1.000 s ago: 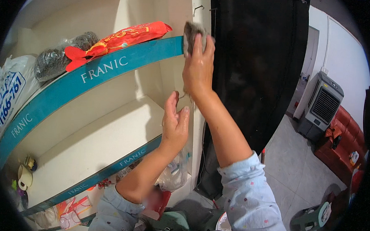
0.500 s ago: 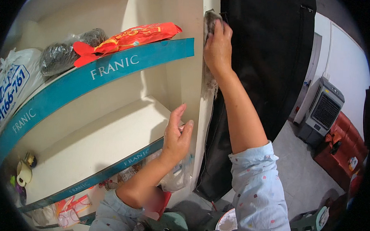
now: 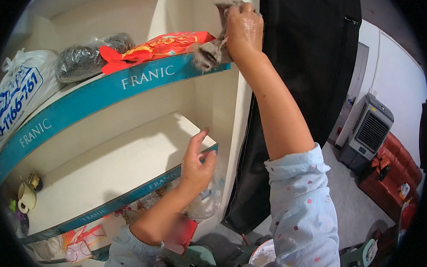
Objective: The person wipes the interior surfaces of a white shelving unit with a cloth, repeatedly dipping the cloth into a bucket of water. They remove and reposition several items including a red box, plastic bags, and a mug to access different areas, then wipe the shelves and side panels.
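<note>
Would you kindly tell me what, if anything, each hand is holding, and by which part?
The right hand holds a grey-brown cloth by its bunched upper part, a loose end hanging below; the left hand appears empty.

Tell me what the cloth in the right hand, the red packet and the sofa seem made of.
Cloth: soft, matte fabric, fibre uncertain; it hangs in limp, fuzzy folds.
Red packet: probably plastic film, glossy, judging by crinkles and highlights.
Sofa: apparently leather or imitation leather, from its sheen.
</note>
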